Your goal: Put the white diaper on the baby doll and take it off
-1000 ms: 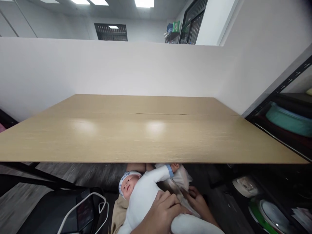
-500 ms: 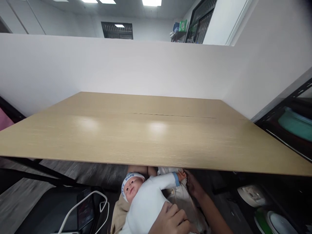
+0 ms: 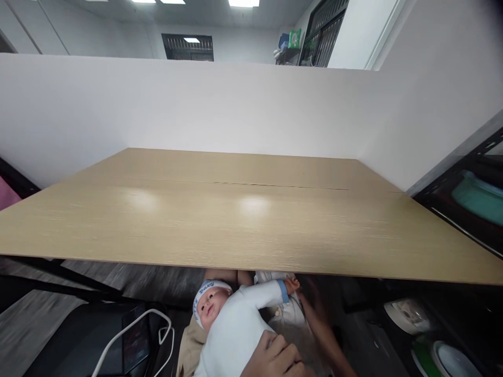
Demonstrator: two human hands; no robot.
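A baby doll (image 3: 236,335) in a white long-sleeved top with blue cuffs and a lettered headband lies face up across my lap, below the table edge. My left hand (image 3: 277,358) rests over the doll's lower body with its fingers curled in; what lies under the fingertips is hidden. Beside the doll's outstretched hand is my right hand (image 3: 310,301), dark and blurred under the table edge, so its fingers do not show clearly. White cloth (image 3: 291,312) with a button lies between the doll's arm and my right hand.
A wide wooden tabletop (image 3: 236,220) spans the view above my lap. At lower left, a black seat (image 3: 74,340) carries a dark phone-like device (image 3: 135,340) and a white cable (image 3: 113,343). Dishes (image 3: 451,358) sit on a dark shelf at lower right.
My right hand has drawn slightly back from the doll's hand and cloth, and is now smeared by motion. My left hand and the doll stay nearly in place.
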